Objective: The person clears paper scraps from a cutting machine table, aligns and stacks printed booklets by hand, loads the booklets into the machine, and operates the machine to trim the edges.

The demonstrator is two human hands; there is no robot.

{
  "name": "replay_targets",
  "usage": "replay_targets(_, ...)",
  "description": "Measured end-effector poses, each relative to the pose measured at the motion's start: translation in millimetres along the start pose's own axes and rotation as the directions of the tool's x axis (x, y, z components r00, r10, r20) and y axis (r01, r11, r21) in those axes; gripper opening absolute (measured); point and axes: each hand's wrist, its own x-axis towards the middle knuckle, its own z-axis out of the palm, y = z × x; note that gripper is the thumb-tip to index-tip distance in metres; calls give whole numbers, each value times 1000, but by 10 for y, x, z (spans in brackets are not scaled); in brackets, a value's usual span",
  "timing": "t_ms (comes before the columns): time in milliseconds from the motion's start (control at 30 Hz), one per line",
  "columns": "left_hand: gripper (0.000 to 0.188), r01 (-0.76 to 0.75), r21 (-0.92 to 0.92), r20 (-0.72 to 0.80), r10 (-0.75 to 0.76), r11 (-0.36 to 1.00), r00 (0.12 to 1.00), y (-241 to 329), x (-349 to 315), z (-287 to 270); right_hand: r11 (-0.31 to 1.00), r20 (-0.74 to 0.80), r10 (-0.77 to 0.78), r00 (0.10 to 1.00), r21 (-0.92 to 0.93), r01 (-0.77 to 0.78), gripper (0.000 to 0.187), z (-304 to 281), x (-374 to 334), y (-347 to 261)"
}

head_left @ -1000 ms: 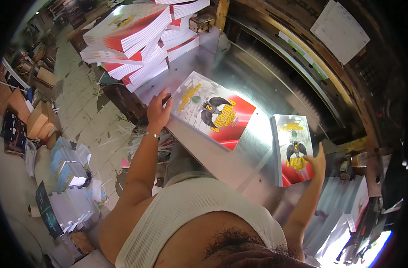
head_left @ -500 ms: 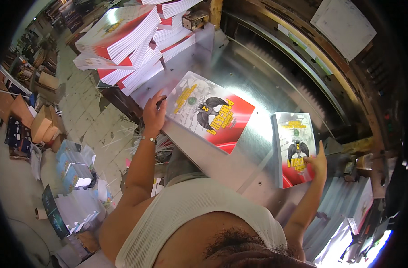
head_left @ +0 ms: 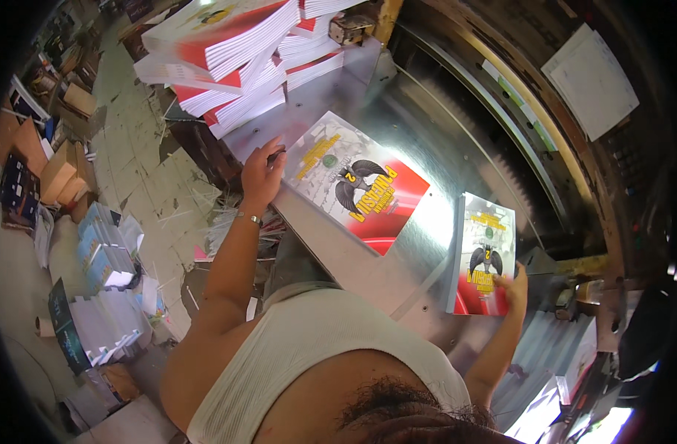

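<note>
A book point(head_left: 386, 194) with a grey and red cover lies slanted on the metal table point(head_left: 320, 244) in front of me. My left hand point(head_left: 262, 176) is at its left corner, fingers curled, with a small dark thing point(head_left: 277, 155) at the fingertips that I cannot make out. To the right is a second, similar book or thin stack of books point(head_left: 488, 248), its grey spine side facing left. My right hand point(head_left: 514, 290) grips its right edge, thumb over the cover and the other fingers mostly hidden.
A tall pile of similar books point(head_left: 235, 52) stands at the far left of the table. Beyond the table's back runs a dark machine frame with a metal rail point(head_left: 486, 96). Paper strips point(head_left: 238, 226) and other book stacks point(head_left: 109, 318) lie on the floor to the left.
My right hand has lowered a little along the right-hand book's edge, its index finger no longer pointing up. The whole view has shifted slightly; the left hand stays by the slanted book's corner.
</note>
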Motion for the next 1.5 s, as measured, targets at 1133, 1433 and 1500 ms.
replay_targets(1133, 39, -129, 108, 68, 122, 986, 990, -91, 3, -87, 941, 61, -338, 939, -6, 338, 26, -443, -1566, -2311)
replay_targets(1433, 42, -150, 60, 59, 146, 987, 987, -206, 55, -55, 731, 95, -673, 734, -73, 679, 35, -324, -1258, -3393)
replay_targets(1500, 44, -127, 80, 75, 121, 989, 990, -203, 6, -150, 590, 43, -782, 621, -270, 761, 36, -195, -1301, -3750)
